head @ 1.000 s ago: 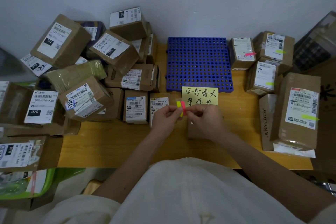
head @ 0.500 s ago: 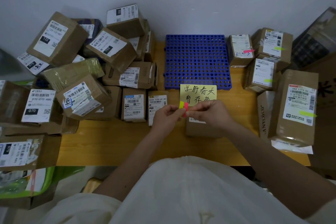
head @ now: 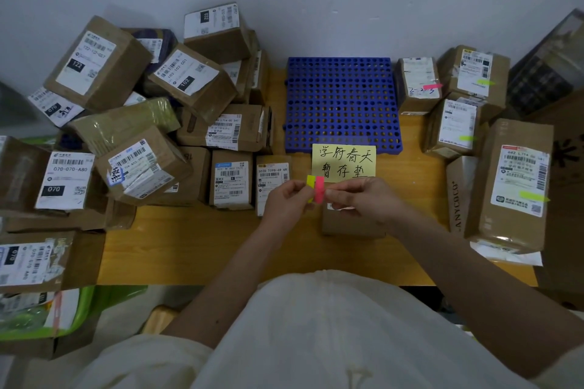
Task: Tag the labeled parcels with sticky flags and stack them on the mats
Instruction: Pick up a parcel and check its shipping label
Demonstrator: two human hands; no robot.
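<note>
My left hand (head: 284, 204) holds a small pad of sticky flags (head: 311, 185), yellow and pink, above the wooden table. My right hand (head: 363, 202) pinches the pink flag (head: 319, 189) at its right edge. Under my right hand lies a small brown parcel (head: 350, 224), mostly hidden. A blue perforated mat (head: 341, 101) lies at the back middle with nothing on it, and a yellow handwritten note (head: 343, 163) sits at its front edge.
A heap of labeled cardboard parcels (head: 142, 123) fills the left side. At the right stand several parcels (head: 455, 104) carrying pink or yellow flags, including a tall box (head: 512, 183). The table edge (head: 221, 281) runs in front of me. A green bin (head: 72, 313) sits lower left.
Both hands stayed together over the small parcel. The pink flag now stands out more clearly from the pad between my fingers.
</note>
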